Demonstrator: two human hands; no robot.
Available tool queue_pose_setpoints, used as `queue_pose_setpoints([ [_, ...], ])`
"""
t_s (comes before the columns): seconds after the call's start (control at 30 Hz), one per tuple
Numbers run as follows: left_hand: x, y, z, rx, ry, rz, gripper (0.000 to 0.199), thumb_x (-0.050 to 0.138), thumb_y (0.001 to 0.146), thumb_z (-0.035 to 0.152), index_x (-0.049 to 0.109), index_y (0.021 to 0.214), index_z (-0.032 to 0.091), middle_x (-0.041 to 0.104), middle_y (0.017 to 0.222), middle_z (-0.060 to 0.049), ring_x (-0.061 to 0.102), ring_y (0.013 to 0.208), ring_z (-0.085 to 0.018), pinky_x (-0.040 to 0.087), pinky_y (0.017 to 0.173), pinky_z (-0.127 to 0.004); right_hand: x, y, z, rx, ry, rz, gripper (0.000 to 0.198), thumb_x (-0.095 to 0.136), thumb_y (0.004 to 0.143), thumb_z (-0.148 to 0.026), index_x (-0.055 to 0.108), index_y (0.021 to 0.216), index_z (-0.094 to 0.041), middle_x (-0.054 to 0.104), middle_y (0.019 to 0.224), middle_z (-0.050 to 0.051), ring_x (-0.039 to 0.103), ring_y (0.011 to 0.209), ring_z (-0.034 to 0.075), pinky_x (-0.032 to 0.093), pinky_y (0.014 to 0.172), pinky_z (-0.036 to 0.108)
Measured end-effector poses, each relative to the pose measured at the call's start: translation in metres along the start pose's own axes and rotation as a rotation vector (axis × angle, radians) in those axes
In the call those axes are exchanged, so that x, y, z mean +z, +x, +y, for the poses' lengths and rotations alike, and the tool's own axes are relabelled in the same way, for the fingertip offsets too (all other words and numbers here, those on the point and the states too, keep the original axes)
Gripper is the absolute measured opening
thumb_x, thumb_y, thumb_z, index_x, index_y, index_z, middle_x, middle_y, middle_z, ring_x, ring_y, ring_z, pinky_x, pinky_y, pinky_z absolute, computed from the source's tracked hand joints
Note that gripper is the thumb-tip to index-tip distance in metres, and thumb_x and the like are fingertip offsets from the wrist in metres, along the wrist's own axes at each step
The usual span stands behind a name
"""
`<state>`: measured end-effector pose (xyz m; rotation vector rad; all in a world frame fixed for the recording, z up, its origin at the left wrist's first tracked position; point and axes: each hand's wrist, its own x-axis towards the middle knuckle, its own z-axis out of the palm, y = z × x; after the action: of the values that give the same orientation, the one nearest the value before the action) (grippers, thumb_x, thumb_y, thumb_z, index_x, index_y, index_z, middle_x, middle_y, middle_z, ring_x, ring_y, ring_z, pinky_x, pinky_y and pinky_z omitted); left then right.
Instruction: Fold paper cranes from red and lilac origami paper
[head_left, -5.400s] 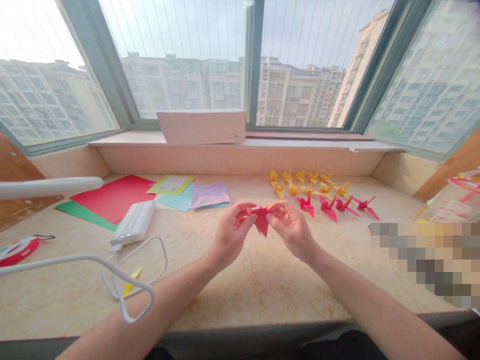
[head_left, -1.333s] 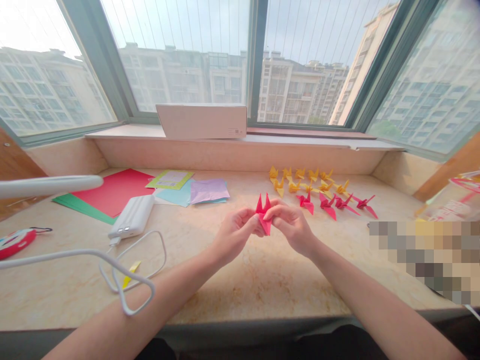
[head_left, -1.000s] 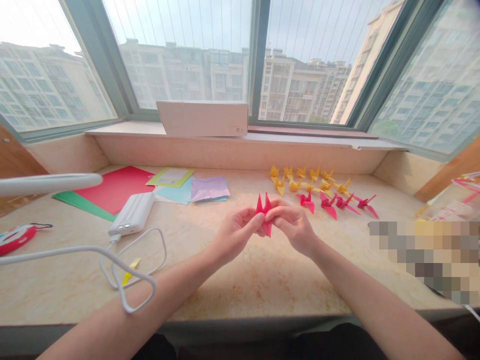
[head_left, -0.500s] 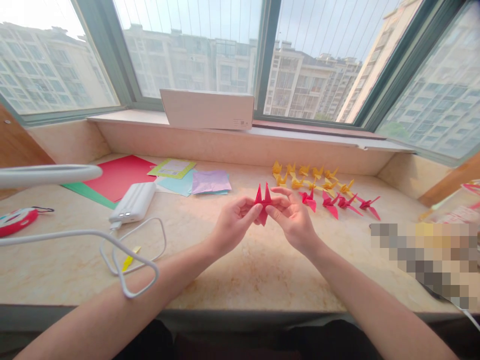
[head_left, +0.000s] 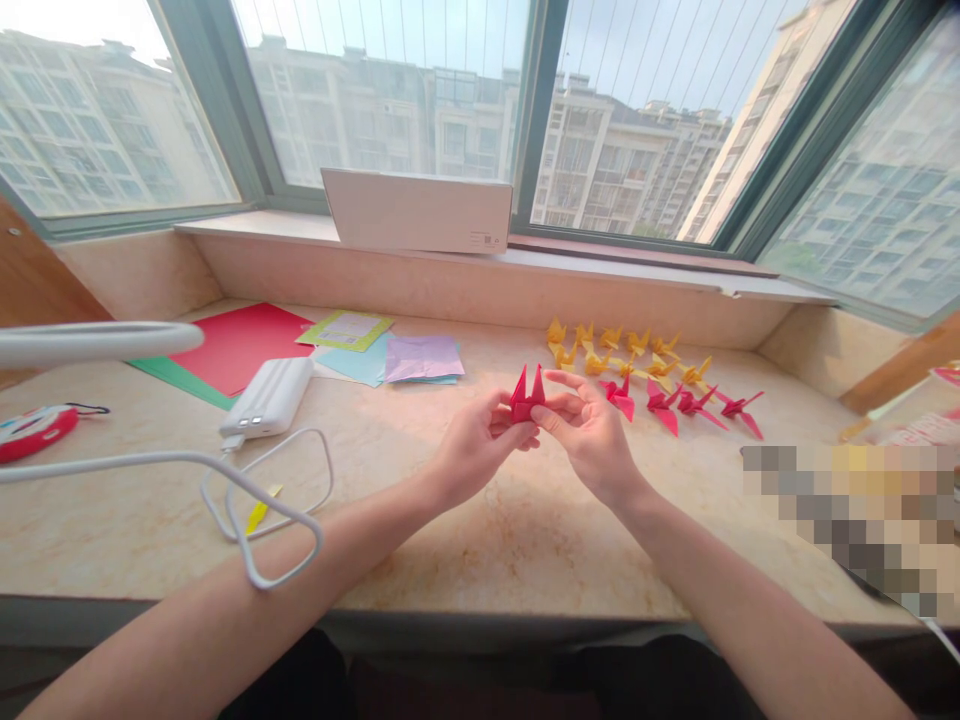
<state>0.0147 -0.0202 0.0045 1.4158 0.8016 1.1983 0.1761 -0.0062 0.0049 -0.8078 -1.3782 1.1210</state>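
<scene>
A folded red origami piece (head_left: 526, 398) with two upright points is held between both hands above the middle of the counter. My left hand (head_left: 491, 432) grips its left and lower side, the thumb along the bottom. My right hand (head_left: 589, 428) pinches its right side between thumb and fingers, with the index finger stretched out above. Fingers cover the lower part of the paper. Just right of my right hand stand several red paper cranes (head_left: 663, 402), and behind them several yellow paper cranes (head_left: 598, 362).
On the left lie red paper (head_left: 244, 345), a white power bank (head_left: 268, 397) with a looping white cable (head_left: 330, 470), and a red-and-white object (head_left: 37, 432). Purple paper (head_left: 424, 358) lies at the back. A white box (head_left: 416, 212) stands on the sill. A blurred patch (head_left: 855, 520) hides something at right.
The red piece's lower point, which hung below the fingers, no longer shows. My left thumb and fingers have shifted down and under the paper. The view has tilted slightly.
</scene>
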Motion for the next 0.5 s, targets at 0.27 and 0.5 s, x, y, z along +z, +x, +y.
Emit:
queue_pose_setpoints([
  [0.27,0.0002,0.0006,0.0044,-0.036,-0.114,-0.038,0.026,0.072,0.083,0.033,0.061,0.093,0.012,0.073,0.08,-0.007,0.072,0.073,-0.018,0.058,0.073,-0.033,0.0004,0.0007,-0.0049,0.019,-0.009,0.045,0.037,0.079,0.074,-0.038,0.063,0.103,-0.022,0.076,0.085,0.005,0.072,0.079,0.021,0.057,0.073,0.036],
  [0.5,-0.0002,0.0008,0.0048,-0.034,-0.105,-0.023,0.028,0.071,0.084,0.037,0.059,0.085,0.012,0.073,0.077,-0.007,0.072,0.07,-0.018,0.059,0.072,-0.034,-0.0002,0.0013,-0.0061,0.044,-0.036,0.044,0.043,0.079,0.074,-0.042,0.063,0.107,-0.02,0.074,0.08,0.004,0.07,0.076,0.02,0.055,0.072,0.035],
])
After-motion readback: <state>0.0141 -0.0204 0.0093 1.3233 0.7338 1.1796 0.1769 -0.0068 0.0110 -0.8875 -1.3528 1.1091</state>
